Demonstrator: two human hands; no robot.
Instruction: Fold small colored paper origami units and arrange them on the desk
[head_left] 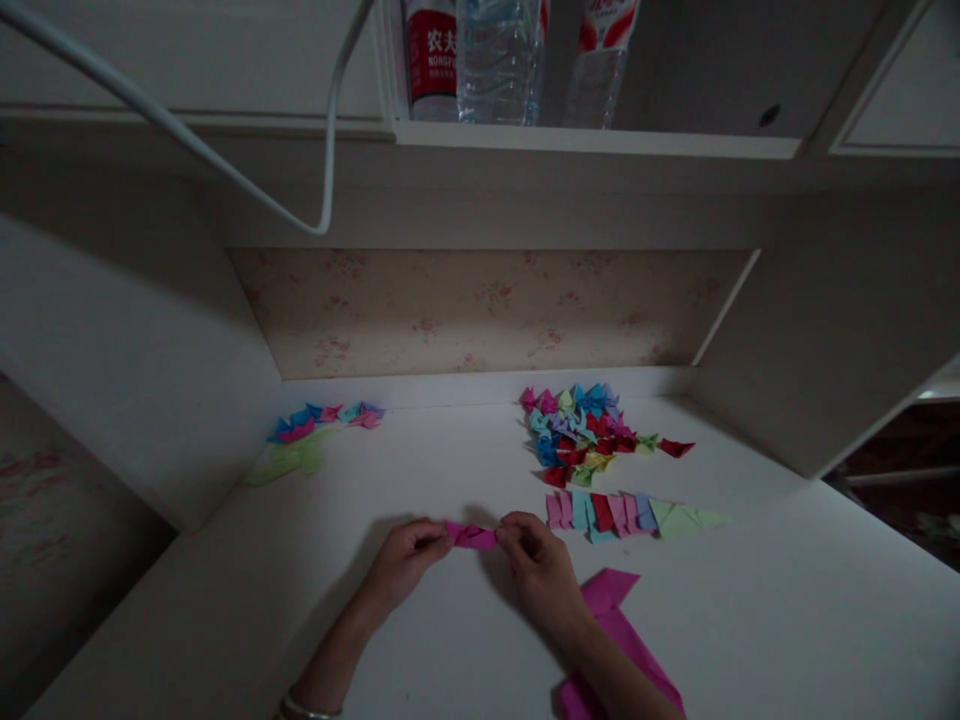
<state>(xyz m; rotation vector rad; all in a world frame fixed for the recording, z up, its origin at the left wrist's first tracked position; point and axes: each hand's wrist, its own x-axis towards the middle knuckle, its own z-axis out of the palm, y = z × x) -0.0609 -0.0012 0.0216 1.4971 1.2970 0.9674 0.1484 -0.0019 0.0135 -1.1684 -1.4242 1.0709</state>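
Note:
A small folded pink paper piece (pixel 471 536) is held between both hands just above the white desk (pixel 450 460). My left hand (pixel 409 560) pinches its left end, fingers closed. My right hand (pixel 536 562) pinches its right end, fingers closed. Under my right forearm lies a larger sheet of pink paper (pixel 616 630).
A heap of small folded paper pieces in many colours (pixel 581 432) lies at the back right, with a row of folded strips (pixel 622 514) in front of it. Another small cluster (pixel 315 432) lies back left. Bottles (pixel 499 60) stand on a shelf above; a white cable (pixel 328 150) hangs down.

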